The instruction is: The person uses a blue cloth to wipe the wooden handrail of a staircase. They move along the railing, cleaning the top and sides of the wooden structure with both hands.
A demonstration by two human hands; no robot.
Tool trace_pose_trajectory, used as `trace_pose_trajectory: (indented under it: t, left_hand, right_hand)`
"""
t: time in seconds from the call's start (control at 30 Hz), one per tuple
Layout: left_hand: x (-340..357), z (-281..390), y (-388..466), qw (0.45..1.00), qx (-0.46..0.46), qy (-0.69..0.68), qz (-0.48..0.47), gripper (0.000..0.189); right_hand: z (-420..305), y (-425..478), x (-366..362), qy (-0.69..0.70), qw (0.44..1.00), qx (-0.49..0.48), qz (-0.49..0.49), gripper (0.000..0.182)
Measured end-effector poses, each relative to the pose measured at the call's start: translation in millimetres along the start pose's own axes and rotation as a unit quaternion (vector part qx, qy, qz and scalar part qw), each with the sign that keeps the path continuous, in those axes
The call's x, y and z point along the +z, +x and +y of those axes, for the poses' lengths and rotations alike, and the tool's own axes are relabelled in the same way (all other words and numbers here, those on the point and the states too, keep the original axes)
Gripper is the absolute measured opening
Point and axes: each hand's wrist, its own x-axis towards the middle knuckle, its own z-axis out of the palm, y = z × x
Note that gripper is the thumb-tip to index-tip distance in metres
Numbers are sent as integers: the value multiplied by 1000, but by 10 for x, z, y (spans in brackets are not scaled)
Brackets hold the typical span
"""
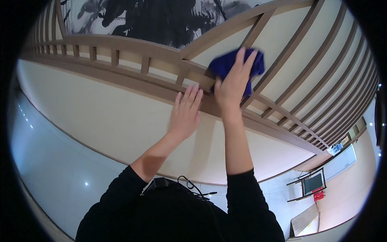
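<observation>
A dark blue cloth (225, 65) lies under my right hand (234, 83), which presses it against the slats of a brown lattice (297, 75) on the wall. The cloth bunches around my fingers and covers part of the lattice's lower rail. To the left, my left hand (186, 113) rests with its fingertips on the brown ledge (130, 81) below the lattice. Its fingers are extended and nothing is in it. Left of the cloth, short upright blocks (145, 65) divide the lower rail into small openings.
Above is a black-and-white ink picture (157, 21). A cream wall panel (99, 112) runs below the ledge to a shiny tiled floor (57, 163). At the right stand a dark-framed chair (313, 184), a red object (318, 195) and a white cabinet (340, 161). Black cables (196, 189) hang by my waist.
</observation>
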Motion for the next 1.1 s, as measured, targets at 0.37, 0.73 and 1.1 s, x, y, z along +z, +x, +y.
trace_pose_trajectory:
  t: [0.37, 0.73, 1.1]
  left_hand:
    - [-156, -147, -159, 998, -10, -55, 21, 71]
    - [-27, -261, -293, 985, -67, -87, 131, 75]
    - [-488, -664, -800, 984, -121, -23, 127, 69]
  right_hand:
    - [-141, -561, 300, -11, 998, -53, -33, 79]
    - [-272, -323, 631, 38, 986, -156, -38, 79]
    - [-162, -377, 488, -50, 993, -106, 24, 69]
